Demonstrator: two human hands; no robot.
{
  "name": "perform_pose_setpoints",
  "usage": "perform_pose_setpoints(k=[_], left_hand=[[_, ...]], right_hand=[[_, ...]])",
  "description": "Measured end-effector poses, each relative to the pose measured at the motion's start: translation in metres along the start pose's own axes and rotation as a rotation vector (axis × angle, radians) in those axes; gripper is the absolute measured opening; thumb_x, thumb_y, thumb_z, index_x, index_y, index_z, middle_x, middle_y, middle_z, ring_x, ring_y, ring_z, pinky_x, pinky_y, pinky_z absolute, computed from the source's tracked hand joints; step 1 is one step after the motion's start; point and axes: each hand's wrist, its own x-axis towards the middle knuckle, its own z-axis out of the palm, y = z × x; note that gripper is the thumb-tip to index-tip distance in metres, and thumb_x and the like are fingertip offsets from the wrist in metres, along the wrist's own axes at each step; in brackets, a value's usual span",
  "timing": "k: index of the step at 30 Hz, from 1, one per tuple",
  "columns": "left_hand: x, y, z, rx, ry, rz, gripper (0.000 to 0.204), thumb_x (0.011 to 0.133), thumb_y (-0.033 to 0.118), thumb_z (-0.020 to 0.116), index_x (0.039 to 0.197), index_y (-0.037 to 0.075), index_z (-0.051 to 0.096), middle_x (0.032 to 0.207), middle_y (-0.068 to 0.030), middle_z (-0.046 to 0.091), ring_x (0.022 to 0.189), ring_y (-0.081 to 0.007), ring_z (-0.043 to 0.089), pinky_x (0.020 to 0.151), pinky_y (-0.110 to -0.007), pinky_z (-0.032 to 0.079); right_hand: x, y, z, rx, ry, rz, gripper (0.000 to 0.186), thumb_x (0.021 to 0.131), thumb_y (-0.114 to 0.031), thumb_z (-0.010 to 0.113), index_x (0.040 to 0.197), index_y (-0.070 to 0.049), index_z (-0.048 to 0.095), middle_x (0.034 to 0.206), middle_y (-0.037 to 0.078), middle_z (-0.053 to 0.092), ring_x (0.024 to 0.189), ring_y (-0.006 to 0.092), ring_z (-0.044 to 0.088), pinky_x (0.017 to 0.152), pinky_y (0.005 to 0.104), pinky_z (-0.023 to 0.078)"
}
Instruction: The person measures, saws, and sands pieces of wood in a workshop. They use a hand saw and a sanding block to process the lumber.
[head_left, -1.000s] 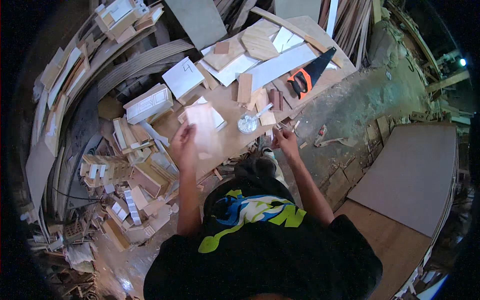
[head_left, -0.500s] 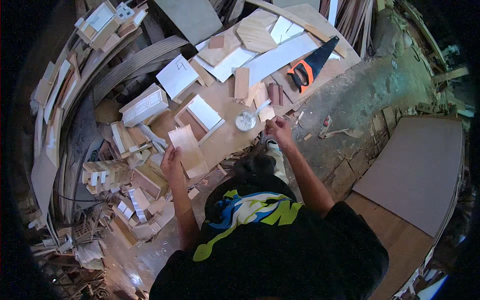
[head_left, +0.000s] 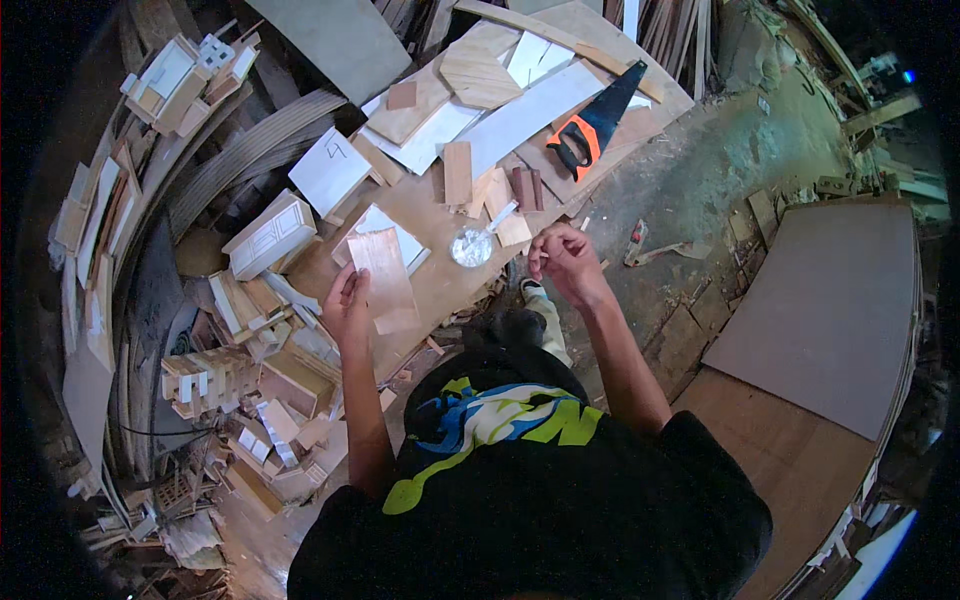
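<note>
My left hand (head_left: 347,304) grips a thin, pale wooden panel (head_left: 388,284) by its left edge, holding it upright above the bench. Behind the panel, partly hidden, sits a small wooden piece with a white board (head_left: 402,240). My right hand (head_left: 568,262) is raised to the right of a round tub (head_left: 470,248) of white stuff. Its fingers are curled in with the tips together; anything between them is too small to make out. A light flat stick (head_left: 503,214) leans at the tub's rim.
An orange-handled saw (head_left: 600,125) lies on boards at the far right of the workbench (head_left: 440,205). White and wooden offcuts surround it. Small drawer-like boxes (head_left: 272,238) and scraps pile up at left. A large grey sheet (head_left: 820,310) stands at right.
The whole view has shifted slightly. My left hand has brought the panel right and farther, in front of the white-board piece. My right hand has moved right, away from the tub, fingers curling more.
</note>
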Motion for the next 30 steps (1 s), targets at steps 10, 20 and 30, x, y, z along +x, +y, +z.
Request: perform_pose_setpoints(k=[10, 20, 30], left_hand=[[0.0, -0.02, -0.019, -0.027, -0.009, 0.012, 0.036, 0.081, 0.009, 0.061, 0.113, -0.005, 0.053, 0.102, -0.0083, 0.06, 0.091, -0.012, 0.056, 0.082, -0.023, 0.042], [0.038, -0.08, -0.104, 0.608, 0.084, 0.179, 0.024, 0.084, 0.009, 0.054, 0.104, -0.002, 0.058, 0.082, -0.0076, 0.063, 0.07, -0.0105, 0.057, 0.064, -0.025, 0.045], [0.074, -0.144, -0.079, -0.063, 0.27, -0.4, 0.02, 0.078, 0.008, 0.063, 0.094, -0.001, 0.059, 0.083, -0.0055, 0.061, 0.071, -0.0164, 0.059, 0.069, -0.028, 0.049]], right_hand=[[-0.017, -0.013, -0.029, -0.635, 0.249, -0.041, 0.016, 0.086, -0.014, 0.056, 0.091, 0.001, 0.062, 0.075, 0.006, 0.062, 0.063, 0.0124, 0.058, 0.055, 0.0253, 0.046], [-0.17, 0.054, -0.312, -1.165, 0.725, 0.637, 0.023, 0.08, -0.017, 0.05, 0.091, 0.001, 0.058, 0.072, 0.012, 0.06, 0.075, 0.0274, 0.06, 0.066, 0.0403, 0.048], [-0.218, 0.093, -0.298, -0.121, 0.911, 0.876, 0.027, 0.08, -0.028, 0.056, 0.092, -0.004, 0.055, 0.071, 0.01, 0.057, 0.056, 0.0228, 0.058, 0.047, 0.0351, 0.046]])
